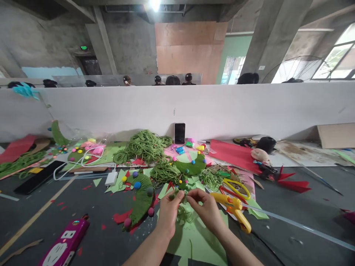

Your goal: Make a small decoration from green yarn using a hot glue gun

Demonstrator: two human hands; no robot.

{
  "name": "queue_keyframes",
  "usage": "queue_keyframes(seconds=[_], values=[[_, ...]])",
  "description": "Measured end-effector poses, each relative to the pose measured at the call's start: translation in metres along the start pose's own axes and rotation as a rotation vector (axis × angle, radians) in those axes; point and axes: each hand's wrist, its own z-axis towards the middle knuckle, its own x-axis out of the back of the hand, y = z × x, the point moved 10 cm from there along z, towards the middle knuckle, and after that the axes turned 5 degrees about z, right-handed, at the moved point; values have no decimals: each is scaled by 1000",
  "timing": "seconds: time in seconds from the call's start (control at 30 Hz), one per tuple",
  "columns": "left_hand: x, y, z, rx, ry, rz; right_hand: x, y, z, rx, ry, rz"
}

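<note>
Both of my hands are raised above a sheet of light green paper (202, 240) at the table's front. My left hand (169, 210) is closed, pinching a small tangle of green yarn (183, 214) between thumb and fingertips. Close beside it, the thumb and forefinger of my right hand (205, 208) pinch at the same yarn. Loose loops hang beneath the fingers. Left of my hands lies a green yarn-wrapped crescent (141, 199) with coloured pom-poms. A second such crescent (191, 166) lies behind them. A yellow hot glue gun (234, 208) rests just right of my right hand.
A big heap of green yarn (145, 146) and an upright phone (179, 133) stand near the white partition (177, 103). Yellow-handled scissors (237, 188) and a clear glue stick (299, 225) lie to the right. A purple case (65, 242), white charger (111, 178) and black phone-like slab (40, 177) are left.
</note>
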Motion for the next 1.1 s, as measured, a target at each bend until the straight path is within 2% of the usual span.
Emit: queue_keyframes(seconds=[0.17, 0.3, 0.47, 0.57, 0.63, 0.7, 0.87, 0.93, 1.03, 1.1], values=[[3, 6, 1, -51, 32, 26, -1, -38, -10, 368, 52, -336], [0, 5, 1, -42, 1, 0, -4, -64, -22, 624, 74, -549], [-3, 5, -2, -28, -35, 16, -7, -80, -33, 753, 39, -700], [-2, 8, -3, -39, -26, 26, -8, -80, -34, 767, 21, -674], [1, 11, -3, -64, 0, 45, -6, -76, -31, 733, 23, -562], [4, 12, -2, -65, 25, 65, -3, -66, -24, 634, 39, -415], [4, 11, -2, -66, 32, 94, 3, -21, -8, 154, 76, 33], [4, 12, -3, -76, 42, 107, -1, -10, -7, 25, 54, 173], [7, 13, -4, -79, 67, 113, -6, -3, -6, -63, 22, 241], [8, 14, -4, -78, 75, 109, -4, -4, -6, -49, 33, 198]])
